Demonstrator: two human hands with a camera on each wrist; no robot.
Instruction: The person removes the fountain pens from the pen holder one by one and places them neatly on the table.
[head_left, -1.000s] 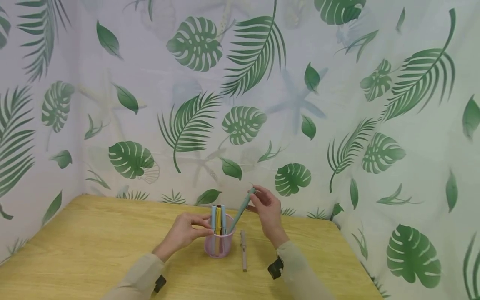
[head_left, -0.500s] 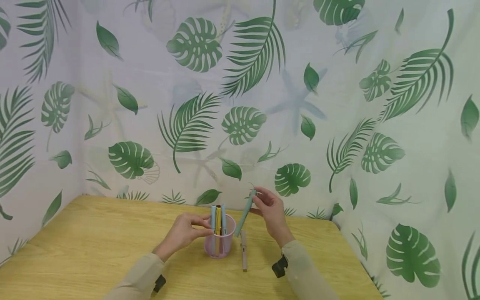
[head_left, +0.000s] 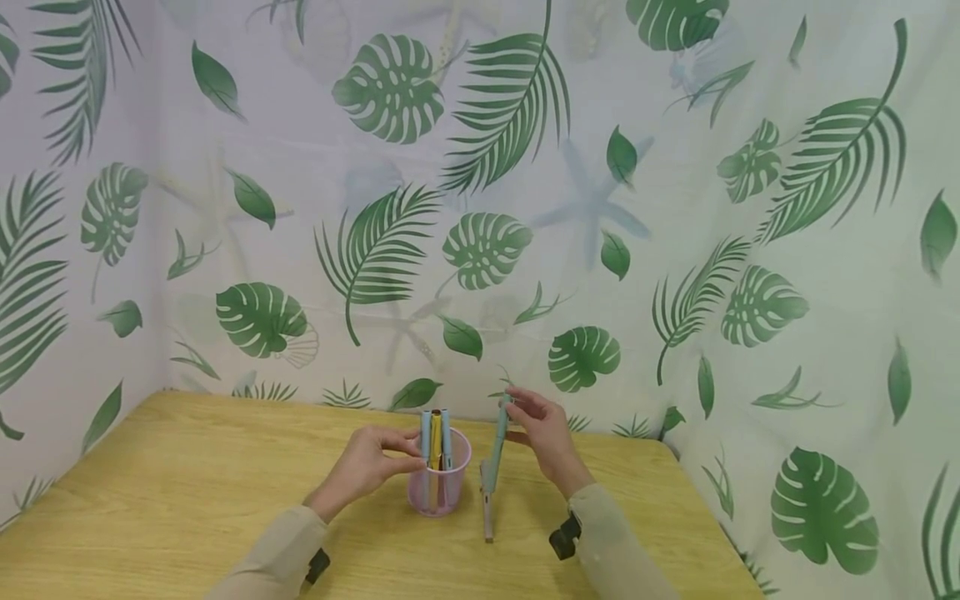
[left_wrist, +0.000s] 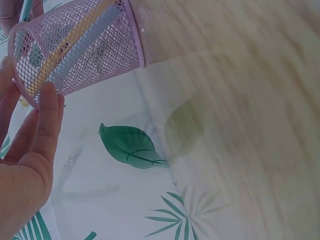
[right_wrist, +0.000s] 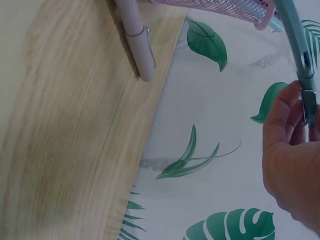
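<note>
My left hand [head_left: 369,458] holds the rim of a pink mesh pen cup [head_left: 450,492], its thumb and fingers at the near and left sides. Two light blue pens [head_left: 426,437] and a yellow pen [head_left: 437,437] stand in the cup. To the right of it, my right hand [head_left: 551,437] pinches a teal pen [head_left: 500,446] near its upper end, where a clip shows in the right wrist view. That pen hangs nearly upright, apart from the cup. Below its lower end, a pale pink pen [head_left: 488,521] lies on the table, its middle partly covered.
The wood-grain table [head_left: 225,500] reaches to a white backdrop [head_left: 585,300] printed with green leaves, which also rises on the left and right. In the right wrist view, the pale pink capped pen [right_wrist: 137,45] lies near the table's edge.
My right hand has lifted the teal pen out of the cup and carried it rightward, turning it more upright above the pale pink pen. My left hand stays on the cup.
</note>
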